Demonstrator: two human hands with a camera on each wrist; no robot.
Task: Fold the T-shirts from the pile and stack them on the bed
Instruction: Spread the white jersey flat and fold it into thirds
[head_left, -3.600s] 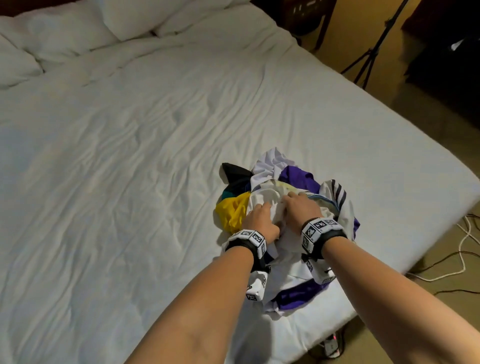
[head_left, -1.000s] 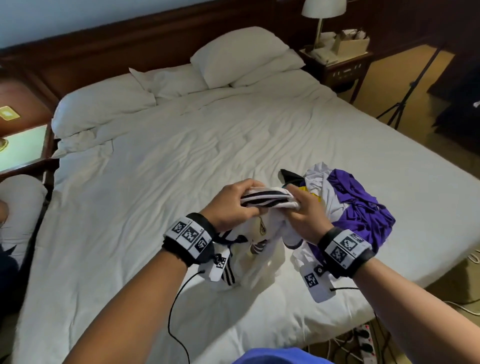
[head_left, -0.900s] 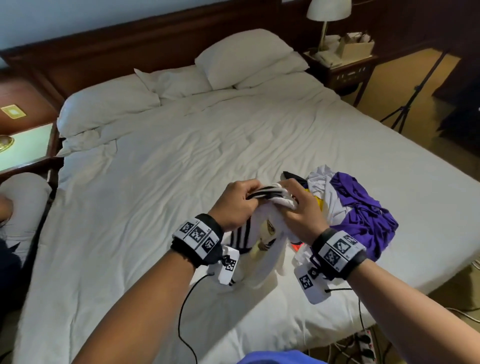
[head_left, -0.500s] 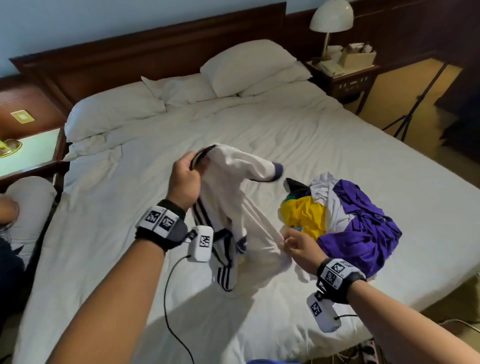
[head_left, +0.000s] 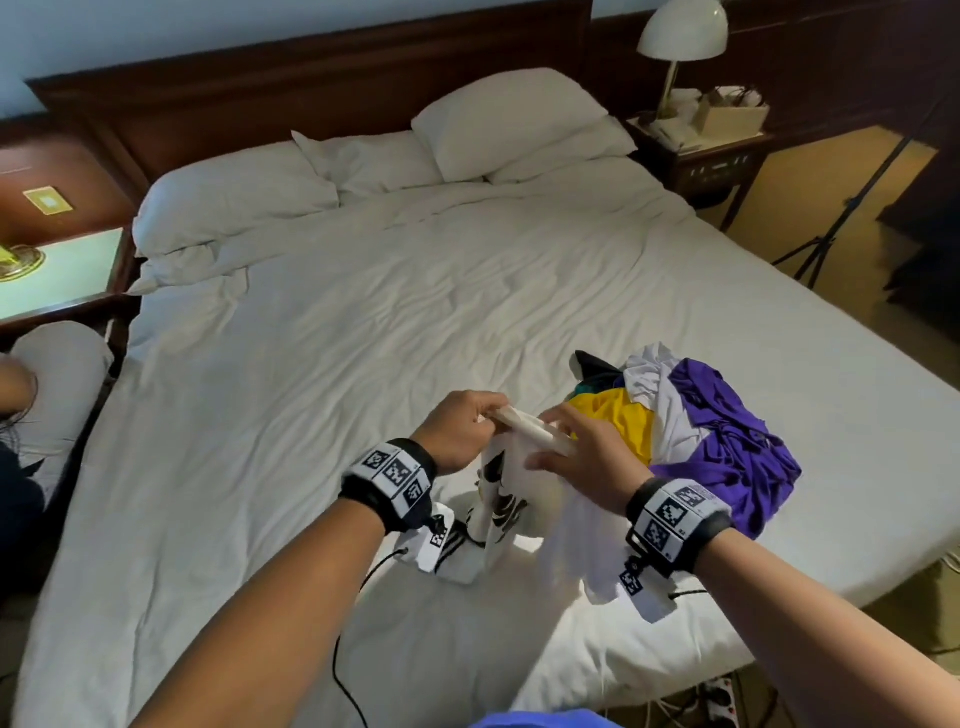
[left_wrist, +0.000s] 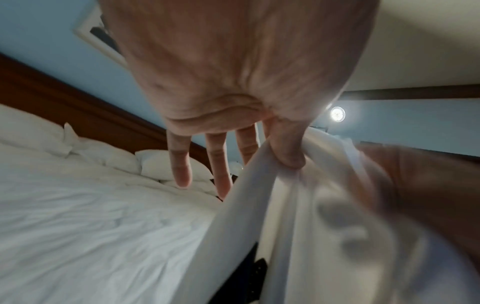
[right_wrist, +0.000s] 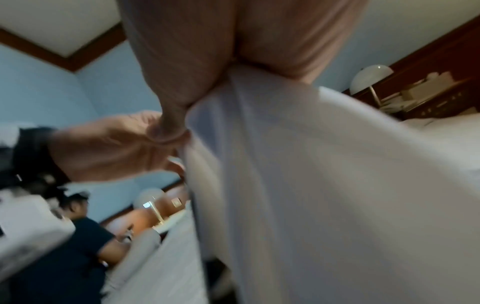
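Note:
I hold a white T-shirt (head_left: 511, 499) with black stripes above the bed (head_left: 363, 322), near its front edge. My left hand (head_left: 475, 421) pinches the shirt's top hem (left_wrist: 259, 168) between thumb and forefinger, with the other fingers (left_wrist: 182, 170) straight. Close beside it, my right hand (head_left: 576, 452) grips the same hem, and white cloth (right_wrist: 311, 174) hangs from its fingers. The shirt's lower part trails onto the sheet. The pile of T-shirts (head_left: 696, 426), yellow, white, purple and dark, lies just right of my hands.
Pillows (head_left: 498, 119) lie along the headboard. A nightstand with a lamp (head_left: 680, 47) stands at the far right, and a tripod (head_left: 841, 208) on the floor beyond it. Another person (right_wrist: 78, 236) sits left of the bed. Cables and a power strip (head_left: 722, 699) lie below the front edge.
My hands were apart half a second ago, the left one raised with the shirt. Now they have come together at the shirt's hem, lower and nearer the pile.

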